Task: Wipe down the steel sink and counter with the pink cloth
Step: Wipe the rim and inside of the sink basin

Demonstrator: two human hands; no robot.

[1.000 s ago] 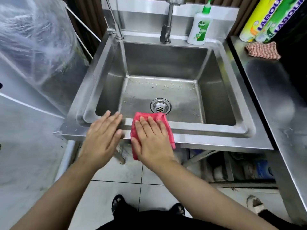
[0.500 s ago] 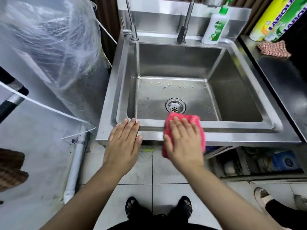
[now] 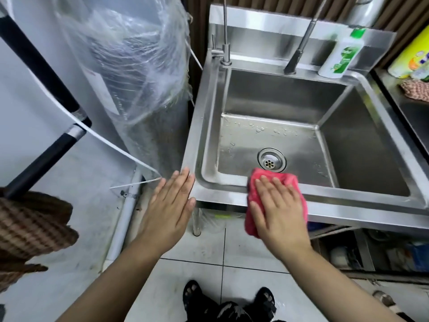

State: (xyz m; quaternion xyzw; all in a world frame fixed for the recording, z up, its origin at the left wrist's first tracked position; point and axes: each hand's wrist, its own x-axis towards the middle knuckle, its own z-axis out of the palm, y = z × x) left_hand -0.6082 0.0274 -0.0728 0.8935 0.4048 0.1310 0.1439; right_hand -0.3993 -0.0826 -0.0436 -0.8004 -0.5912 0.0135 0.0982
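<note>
On the front rim of a steel sink (image 3: 348,203), seen from above, a person's right hand (image 3: 278,210) lies flat on a pink cloth (image 3: 289,178). Its fingers (image 3: 277,184) are straight and slightly spread, pressing the cloth down. The cloth is draped over the rim, its far edge just short of the round drain (image 3: 271,161) and its near edge hanging past the front of the sink.

The left hand (image 3: 170,208) is flat at the sink's front-left corner, palm down, fingers straight and close together and holding nothing. Whether it touches the steel cannot be told.

Water droplets (image 3: 262,130) dot the basin floor. A green-and-white soap bottle (image 3: 341,54) stands on the back ledge beside a tap (image 3: 299,49). To the right, a steel table (image 3: 408,108) carries a checked cloth (image 3: 415,90).
</note>
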